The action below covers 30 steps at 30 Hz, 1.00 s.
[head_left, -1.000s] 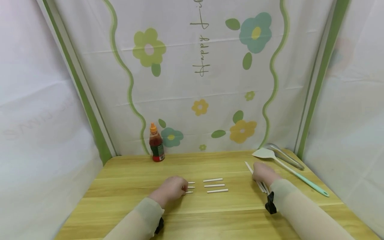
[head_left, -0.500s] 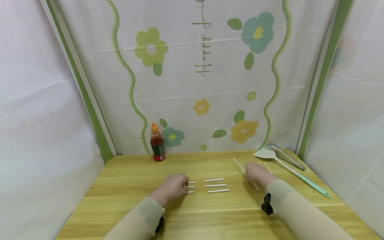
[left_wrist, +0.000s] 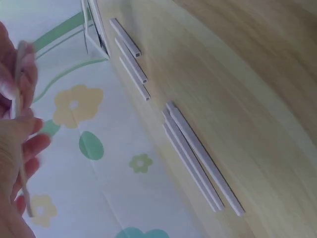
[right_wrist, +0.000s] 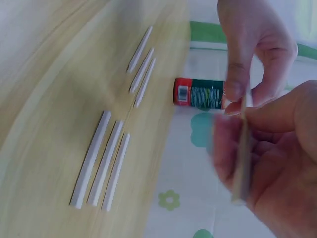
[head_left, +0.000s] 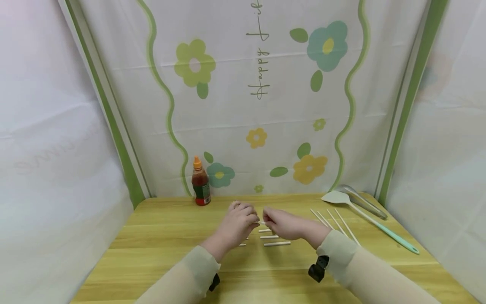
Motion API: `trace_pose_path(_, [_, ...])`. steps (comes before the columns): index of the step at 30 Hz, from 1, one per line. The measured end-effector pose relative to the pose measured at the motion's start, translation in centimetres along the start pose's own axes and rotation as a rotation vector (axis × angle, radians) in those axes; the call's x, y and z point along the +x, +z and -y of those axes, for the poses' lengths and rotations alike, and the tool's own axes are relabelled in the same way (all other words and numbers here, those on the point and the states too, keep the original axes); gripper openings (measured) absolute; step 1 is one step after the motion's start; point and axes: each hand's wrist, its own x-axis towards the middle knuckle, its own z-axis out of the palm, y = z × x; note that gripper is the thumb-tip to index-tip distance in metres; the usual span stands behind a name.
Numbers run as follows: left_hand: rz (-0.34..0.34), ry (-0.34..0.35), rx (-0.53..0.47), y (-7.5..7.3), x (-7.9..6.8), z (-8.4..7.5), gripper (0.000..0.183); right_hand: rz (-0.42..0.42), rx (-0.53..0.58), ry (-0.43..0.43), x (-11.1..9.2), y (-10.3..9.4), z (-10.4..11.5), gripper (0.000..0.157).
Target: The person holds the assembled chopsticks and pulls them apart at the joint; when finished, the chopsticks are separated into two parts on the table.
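The right hand point(head_left: 285, 223) has left the right side of the tabletop point(head_left: 277, 278) and brought one white stick point(right_wrist: 241, 171) to the middle, lifted up. The left hand point(head_left: 240, 220) has risen from the short white pieces point(right_wrist: 141, 70) and now pinches that stick too, so the two hands face each other closely. Four long sticks point(head_left: 347, 227) now lie uncovered except where the right sleeve point(head_left: 343, 249) crosses them. The right hand's exact finger placement is blurred.

Bottle point(head_left: 201, 188): near tabletop point(head_left: 152, 249) back edge, leftward
Tongs point(head_left: 370, 203): back right corner
Spatula point(head_left: 379, 223): near right edge
Sticks point(head_left: 277, 243): left of spatula
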Motion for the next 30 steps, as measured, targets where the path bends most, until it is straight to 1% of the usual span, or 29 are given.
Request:
trace_pose_path(2, [-0.01, 0.021, -0.034, 0.0, -0.3, 0.0, 0.007, -0.028, 0.034, -0.007, 0.0, 0.3, 0.4, 0.008])
trace_pose_path(3, [-0.001, 0.026, -0.061, -0.1, -0.5, 0.0, 0.006, -0.043, 0.04, -0.012, 0.0, 0.4, 0.4, 0.008])
trace_pose_path(5, [0.035, 0.019, -0.149, -0.3, -0.9, 0.0, 0.008, -0.071, 0.066, -0.025, -0.1, 0.7, 0.4, 0.01])
trace_pose_path(8, [0.11, -0.017, -0.273, -0.8, -1.4, -0.1, 0.011, -0.081, 0.133, -0.047, -0.1, 1.2, 0.3, 0.015])
trace_pose_path(11, [0.168, -0.062, -0.373, -1.7, -1.6, -0.3, 0.013, -0.076, 0.188, -0.068, -0.3, 1.3, 0.5, 0.018])
trace_pose_path(16, [0.202, -0.083, -0.476, -3.0, -1.7, -0.3, 0.014, -0.071, 0.197, -0.104, -0.8, 0.7, 1.2, 0.018])
trace_pose_path(18, [0.203, -0.12, -0.53, -3.4, -2.2, 0.3, 0.015, -0.085, 0.19, -0.119, -1.1, 0.2, 0.8, 0.015])
trace_pose_path(19, [0.204, -0.152, -0.546, -3.6, -2.7, 0.7, 0.016, -0.095, 0.182, -0.118, -1.4, 0.0, 0.4, 0.015])
trace_pose_path(21, [0.22, -0.22, -0.553, -4.0, -3.8, 1.8, 0.017, -0.113, 0.157, -0.103, -2.1, -0.6, -0.7, 0.014])
trace_pose_path(23, [0.247, -0.281, -0.545, -4.2, -4.8, 2.8, 0.023, -0.124, 0.123, -0.077, -2.7, -1.0, -2.0, 0.013])
trace_pose_path(25, [0.288, -0.301, -0.504, -4.1, -5.5, 3.3, 0.03, -0.117, 0.089, -0.056, -3.0, -0.9, -2.8, 0.014])
trace_pose_path(27, [0.323, -0.293, -0.488, -3.5, -5.8, 3.3, 0.03, -0.108, 0.073, -0.048, -2.8, -0.2, -3.1, 0.013])
trace_pose_path(28, [0.336, -0.3, -0.486, -3.2, -5.9, 3.2, 0.031, -0.105, 0.071, -0.043, -2.6, 0.2, -3.1, 0.013])
trace_pose_path(30, [0.354, -0.304, -0.456, -2.5, -5.9, 2.8, 0.017, -0.107, 0.064, -0.04, -2.1, 1.3, -3.1, 0.01])
